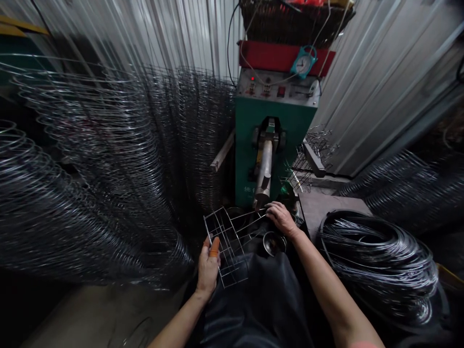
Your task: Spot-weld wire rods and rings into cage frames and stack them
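A small wire rack [229, 234] of thin metal rods is held over my lap, below the arm of a green machine [241, 145]. My left hand [208, 268], with orange covers on the finger ends, grips the rack's left edge. My right hand [281, 217] is closed at the rack's upper right end, beside the tip of the machine's metal electrode arm [266, 166]. What lies between the right fingertips is hard to make out. A shiny metal bowl [272, 243] sits just under my right hand, by my knee.
Tall stacks of wire rings [108, 145] stand on the left. At the right lies a big bundle of metal wire hoops [380, 261] near a flat board [333, 205]. A teal clock [303, 62] hangs on the machine's top, and bent wire pieces [308, 159] sit beside it.
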{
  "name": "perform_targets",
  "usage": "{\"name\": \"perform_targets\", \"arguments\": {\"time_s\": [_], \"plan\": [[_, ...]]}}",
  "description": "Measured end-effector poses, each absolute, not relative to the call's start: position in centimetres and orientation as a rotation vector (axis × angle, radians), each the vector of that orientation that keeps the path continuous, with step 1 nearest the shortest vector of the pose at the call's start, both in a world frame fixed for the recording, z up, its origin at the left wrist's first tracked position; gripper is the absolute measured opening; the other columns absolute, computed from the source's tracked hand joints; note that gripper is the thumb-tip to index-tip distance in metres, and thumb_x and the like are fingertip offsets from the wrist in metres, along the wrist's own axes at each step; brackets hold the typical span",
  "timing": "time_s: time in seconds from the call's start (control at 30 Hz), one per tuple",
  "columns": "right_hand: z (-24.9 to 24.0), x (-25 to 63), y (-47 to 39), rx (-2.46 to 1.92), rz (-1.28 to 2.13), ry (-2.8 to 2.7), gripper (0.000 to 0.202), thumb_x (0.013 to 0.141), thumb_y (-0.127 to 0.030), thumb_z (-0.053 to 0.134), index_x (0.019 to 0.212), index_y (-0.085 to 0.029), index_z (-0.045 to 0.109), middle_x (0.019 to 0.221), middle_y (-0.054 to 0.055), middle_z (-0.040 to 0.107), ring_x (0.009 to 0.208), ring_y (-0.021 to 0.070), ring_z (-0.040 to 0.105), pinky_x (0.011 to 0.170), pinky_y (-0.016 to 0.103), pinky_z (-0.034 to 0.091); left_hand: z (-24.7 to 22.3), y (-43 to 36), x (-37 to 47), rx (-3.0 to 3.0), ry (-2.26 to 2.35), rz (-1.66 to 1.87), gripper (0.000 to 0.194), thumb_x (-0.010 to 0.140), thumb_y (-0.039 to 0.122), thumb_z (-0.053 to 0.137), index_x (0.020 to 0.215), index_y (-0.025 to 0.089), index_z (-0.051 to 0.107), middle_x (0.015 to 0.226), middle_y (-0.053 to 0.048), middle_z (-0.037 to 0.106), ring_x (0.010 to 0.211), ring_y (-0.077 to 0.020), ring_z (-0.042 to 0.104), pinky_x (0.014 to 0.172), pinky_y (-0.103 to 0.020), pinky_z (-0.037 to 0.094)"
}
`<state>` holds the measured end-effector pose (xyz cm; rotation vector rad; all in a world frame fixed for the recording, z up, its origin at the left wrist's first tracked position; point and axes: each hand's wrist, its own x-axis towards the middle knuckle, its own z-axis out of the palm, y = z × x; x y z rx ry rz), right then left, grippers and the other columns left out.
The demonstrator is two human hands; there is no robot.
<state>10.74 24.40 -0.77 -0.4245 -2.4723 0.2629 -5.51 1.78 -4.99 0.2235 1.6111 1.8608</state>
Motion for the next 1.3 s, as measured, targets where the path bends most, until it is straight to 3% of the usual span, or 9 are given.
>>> {"name": "perform_targets", "arguments": {"time_s": [0.3,0.73,1.3], "plan": [[-1.0,10.3,24.7,-0.397,0.315,-2.431,0.018,0.09,-0.032,0.044,0.085,-0.021,0.057,0.087,0.007,0.064,0.087,0.0199,0.056,0.076,0.035,0.049,-5.2,2.4,-5.9,0.237,1.49,2.0,0.046,0.065,0.044,0.063,0.101,0.017,0.054,0.056,0.008,0.04,0.044,-0.0055,0.037,0.044,-0.02,0.034],[-1.1,9.2,25.1,-0.473,0.306,-2.397,0.018,0.088,-0.032,0.047,0.081,-0.02,0.059,0.086,0.008,0.064,0.085,0.0196,0.057,0.075,0.034,0.05,-3.9,4.3,-8.3,0.188,1.438,2.005,0.045,0.061,0.043,0.067,0.093,0.016,0.053,0.052,0.01,0.037,0.039,-0.0031,0.028,0.036,-0.016,0.023],[-1.3,9.4,25.1,-0.5,0.401,-2.413,0.022,0.088,-0.037,0.046,0.08,-0.021,0.06,0.084,0.007,0.064,0.083,0.019,0.057,0.075,0.033,0.048,-1.7,4.5,-9.2,0.217,1.531,1.865,0.045,0.064,0.047,0.064,0.095,0.015,0.054,0.046,0.012,0.028,0.038,-0.0035,0.024,0.036,-0.015,0.021]]}}
